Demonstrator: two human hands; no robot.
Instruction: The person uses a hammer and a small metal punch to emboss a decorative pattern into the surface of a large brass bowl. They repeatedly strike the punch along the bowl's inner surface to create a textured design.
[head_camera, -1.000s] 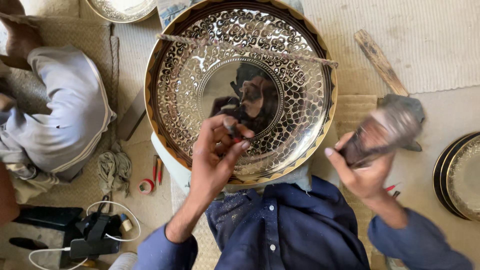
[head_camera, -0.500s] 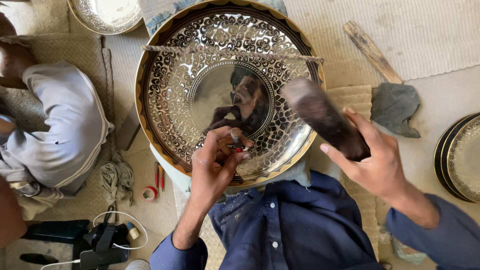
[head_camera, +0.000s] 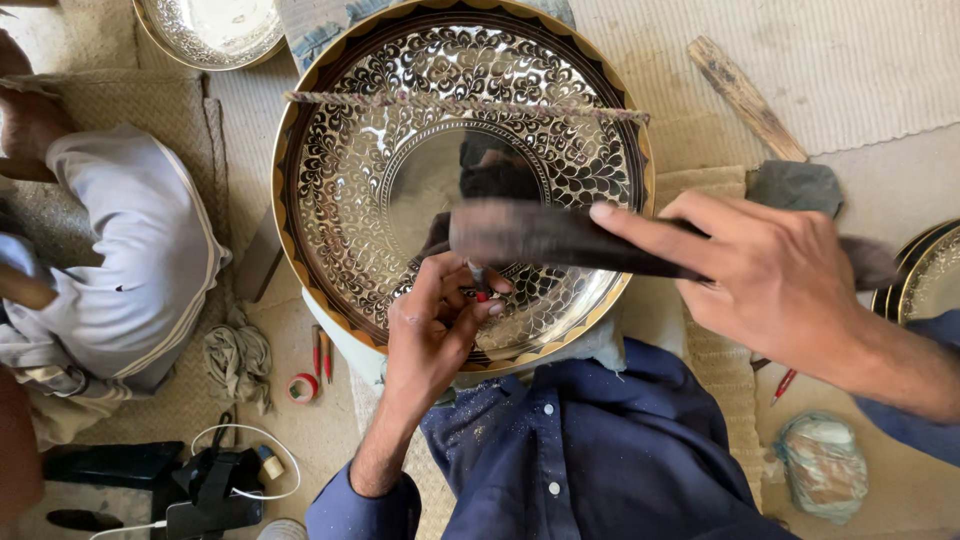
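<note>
A large round metal tray (head_camera: 350, 180) with a dark engraved floral pattern and a shiny centre rests against my lap. My left hand (head_camera: 435, 325) pinches a small chisel (head_camera: 478, 280) upright on the tray's lower inner band. My right hand (head_camera: 770, 275) grips a dark wooden mallet (head_camera: 540, 235), which lies blurred across the tray just above the chisel. A thin twisted cord (head_camera: 460, 103) stretches across the tray's upper part.
Another person in white clothing (head_camera: 120, 270) sits at the left. A second engraved tray (head_camera: 215, 30) lies top left, more plates (head_camera: 925, 275) at the right edge. A wooden stick (head_camera: 745, 95), grey cloth (head_camera: 795, 185), tape roll (head_camera: 302, 387), red pens (head_camera: 320, 352) and black device with cable (head_camera: 215, 480) lie around.
My right hand has swung the mallet from the raised position at the right down and leftward over the chisel. My left hand has held the chisel in about the same place.
</note>
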